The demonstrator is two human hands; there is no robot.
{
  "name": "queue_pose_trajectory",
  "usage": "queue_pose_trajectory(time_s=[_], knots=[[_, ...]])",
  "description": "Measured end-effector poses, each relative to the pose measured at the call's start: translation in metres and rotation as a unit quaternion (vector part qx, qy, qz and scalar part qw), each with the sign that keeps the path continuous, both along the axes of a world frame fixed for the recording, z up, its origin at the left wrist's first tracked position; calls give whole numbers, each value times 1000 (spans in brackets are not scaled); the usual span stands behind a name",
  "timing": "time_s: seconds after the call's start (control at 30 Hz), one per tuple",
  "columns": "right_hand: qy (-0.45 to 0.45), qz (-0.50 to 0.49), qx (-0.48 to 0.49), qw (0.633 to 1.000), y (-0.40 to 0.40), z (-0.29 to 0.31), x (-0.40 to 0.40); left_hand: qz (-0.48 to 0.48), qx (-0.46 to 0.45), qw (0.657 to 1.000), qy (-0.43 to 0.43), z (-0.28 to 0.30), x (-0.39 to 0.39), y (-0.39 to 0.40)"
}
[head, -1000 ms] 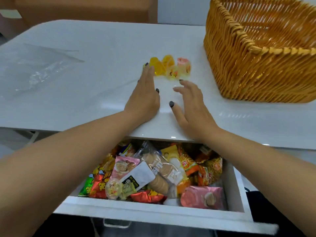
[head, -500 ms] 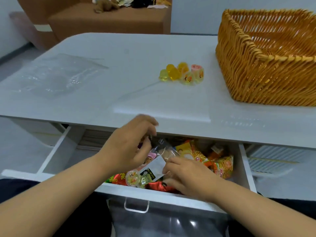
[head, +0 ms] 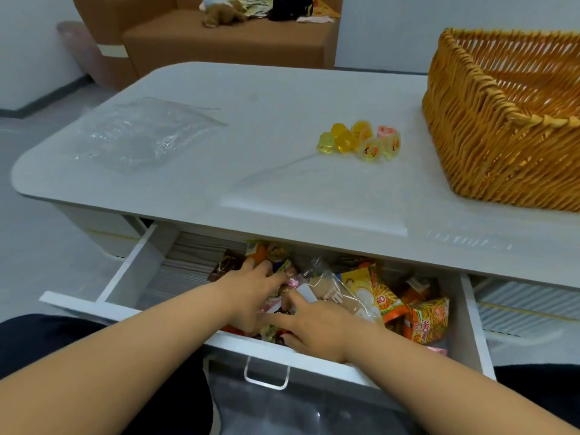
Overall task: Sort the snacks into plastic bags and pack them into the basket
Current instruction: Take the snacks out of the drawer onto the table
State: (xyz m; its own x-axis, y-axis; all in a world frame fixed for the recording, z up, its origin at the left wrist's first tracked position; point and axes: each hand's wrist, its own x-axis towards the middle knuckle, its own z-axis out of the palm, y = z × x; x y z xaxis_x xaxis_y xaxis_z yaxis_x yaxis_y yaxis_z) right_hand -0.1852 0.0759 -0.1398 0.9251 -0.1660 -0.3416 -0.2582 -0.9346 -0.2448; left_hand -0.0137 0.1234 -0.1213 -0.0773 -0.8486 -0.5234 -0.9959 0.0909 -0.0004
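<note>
The open white drawer point(head: 128, 273) under the tabletop is full of mixed snack packets. Both hands are inside it. My left hand point(head: 251, 295) digs into the pile with curled fingers closing on a pink packet point(head: 294, 282). My right hand point(head: 315, 329) lies beside it, fingers spread and fairly straight over the packets, index tip by a clear biscuit pack point(head: 334, 293). Orange stick-snack packets point(head: 428, 318) fill the drawer's right side. Several jelly cups point(head: 361, 139) sit on the white table point(head: 282, 189). The wicker basket point(head: 502, 105) stands at the right, nothing visible inside it.
Clear plastic bags point(head: 141, 133) lie flat on the table's left part. A brown sofa point(head: 235, 42) with a soft toy and clothes stands behind the table. The drawer's left section holds only a striped liner. A metal handle point(head: 266, 379) hangs on the drawer front.
Both hands left the jelly cups on the tabletop and dropped into the drawer, where they now work among the packets. The view has pulled back and tilted up.
</note>
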Motion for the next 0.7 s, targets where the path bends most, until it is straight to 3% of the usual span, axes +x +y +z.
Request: queue_pose_trajectory(time_s=[0.13,0.3,0.43,0.6,0.7], knots=[[4,-4,8,1000,1,-6,3,3,-2,1000,9,-3,2,-5],[-17,-42,84,995,2,-4,1,36,-35,991,128,-8,8,-15],[-58,-71,93,991,2,2,-4,75,26,982,172,-5,7,-23],[-126,-141,106,976,-16,36,-24,45,161,978,126,-6,-2,-22],[-169,-220,162,947,-38,74,-40,34,155,979,131,-6,-2,-19]])
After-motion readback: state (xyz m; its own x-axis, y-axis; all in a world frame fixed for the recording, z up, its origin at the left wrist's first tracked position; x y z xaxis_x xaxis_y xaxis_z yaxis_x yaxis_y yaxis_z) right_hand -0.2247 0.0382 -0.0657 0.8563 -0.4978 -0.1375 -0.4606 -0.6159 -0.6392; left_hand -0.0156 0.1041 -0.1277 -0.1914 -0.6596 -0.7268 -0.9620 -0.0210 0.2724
